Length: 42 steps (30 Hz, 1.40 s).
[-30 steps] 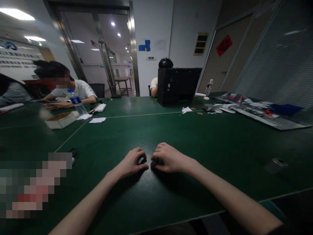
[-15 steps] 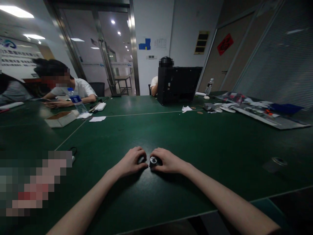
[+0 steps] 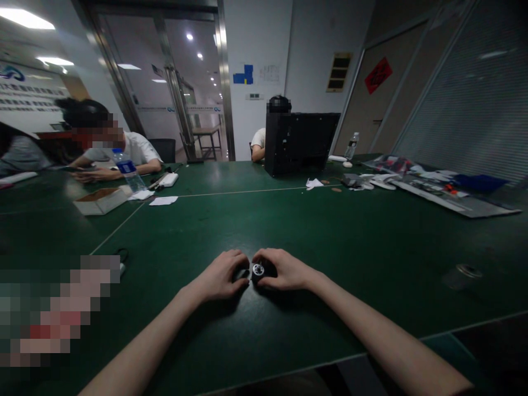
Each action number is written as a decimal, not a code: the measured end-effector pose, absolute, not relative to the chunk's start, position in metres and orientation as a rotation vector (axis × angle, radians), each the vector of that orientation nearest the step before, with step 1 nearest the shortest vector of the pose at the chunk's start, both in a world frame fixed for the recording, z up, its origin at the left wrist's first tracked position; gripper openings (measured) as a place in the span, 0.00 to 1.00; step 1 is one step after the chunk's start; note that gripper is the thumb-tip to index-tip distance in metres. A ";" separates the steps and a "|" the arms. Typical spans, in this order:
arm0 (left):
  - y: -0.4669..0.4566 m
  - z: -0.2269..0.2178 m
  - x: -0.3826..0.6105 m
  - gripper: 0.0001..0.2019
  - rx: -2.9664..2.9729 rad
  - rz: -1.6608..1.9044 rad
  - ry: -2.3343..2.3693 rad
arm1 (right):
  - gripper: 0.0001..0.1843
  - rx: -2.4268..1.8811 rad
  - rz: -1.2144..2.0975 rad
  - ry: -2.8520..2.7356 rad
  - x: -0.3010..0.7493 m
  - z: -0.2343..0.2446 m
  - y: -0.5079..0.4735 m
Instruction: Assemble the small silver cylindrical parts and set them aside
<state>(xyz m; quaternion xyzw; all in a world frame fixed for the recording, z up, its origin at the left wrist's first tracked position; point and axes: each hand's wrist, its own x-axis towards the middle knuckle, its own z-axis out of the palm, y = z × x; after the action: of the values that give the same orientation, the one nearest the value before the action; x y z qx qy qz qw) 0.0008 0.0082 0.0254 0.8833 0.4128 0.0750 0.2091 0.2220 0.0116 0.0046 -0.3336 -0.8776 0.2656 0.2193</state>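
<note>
A grip is kept on a small round part (image 3: 258, 270) by the right hand (image 3: 285, 270), whose fingers are curled over its top and whose thumb is pressed in from below, so the part is pinched on its right side. The part is seen just below the centre of the frame, resting on or just above the desk (image 3: 313, 220) between the two hands. It appears as a matte black, wheel-like body with a pale, shiny metal hub facing the camera; finer detail is too small to be made out. The left hand (image 3: 221, 276) is held knuckles up with its fingers bent into a loose fist, and its fingertips are brought against the left side of the part; something dark is shadowed under those fingers, and it cannot be told whether anything is grasped there. Both bare forearms are stretched in from the lower corners of the frame and laid low over the desk, meeting in a narrow V. The desk is covered in a smooth dark green mat with a dull sheen and thin pale seam lines. Towards the left middle, a clear plastic water bottle (image 3: 127, 171) with a blue label is stood behind a flat cardboard box (image 3: 100, 200). A boxy black case (image 3: 301, 143) is set at the upper centre, and a small round metal piece (image 3: 468, 270) lies at the right.
</note>
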 end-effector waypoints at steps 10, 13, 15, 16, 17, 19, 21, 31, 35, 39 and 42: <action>0.008 0.026 0.001 0.13 2.466 0.228 1.143 | 0.24 -0.910 0.902 -2.356 0.219 -0.002 0.013; 0.008 0.026 0.001 0.14 2.455 0.228 1.146 | 0.28 -0.929 0.929 -2.308 0.218 -0.007 0.014; 0.008 0.025 0.001 0.14 2.453 0.233 1.147 | 0.29 -0.932 0.933 -2.282 0.218 -0.009 0.016; 0.008 0.024 0.001 0.14 2.457 0.235 1.148 | 0.28 -0.929 0.939 -2.269 0.217 -0.011 0.016; 0.008 0.024 0.001 0.15 2.463 0.238 1.149 | 0.27 -0.922 0.955 -2.258 0.217 -0.012 0.017; 0.009 0.022 0.001 0.16 2.482 0.248 1.152 | 0.26 -0.908 1.000 -2.219 0.216 -0.014 0.018; 0.009 0.022 0.001 0.16 2.499 0.266 1.151 | 0.25 -0.903 1.059 -2.160 0.214 -0.017 0.020; 0.009 0.021 0.000 0.14 2.517 0.489 1.089 | 0.35 -0.829 1.433 -1.927 0.214 -0.017 0.020; 0.010 0.019 -0.002 0.14 2.510 0.479 1.094 | 0.34 -0.847 1.392 -1.947 0.213 -0.017 0.020; 0.010 0.018 -0.003 0.15 2.495 0.472 1.103 | 0.32 -0.852 1.356 -1.953 0.212 -0.017 0.020; 0.011 0.018 -0.003 0.14 2.501 0.482 1.103 | 0.32 -0.853 1.350 -1.956 0.212 -0.016 0.019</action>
<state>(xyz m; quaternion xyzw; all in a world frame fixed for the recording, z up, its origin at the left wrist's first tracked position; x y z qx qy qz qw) -0.0030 0.0107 0.0181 0.8860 0.3909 0.1706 0.1819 0.2120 0.0190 -0.0156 -0.3218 -0.7381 0.5095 0.3035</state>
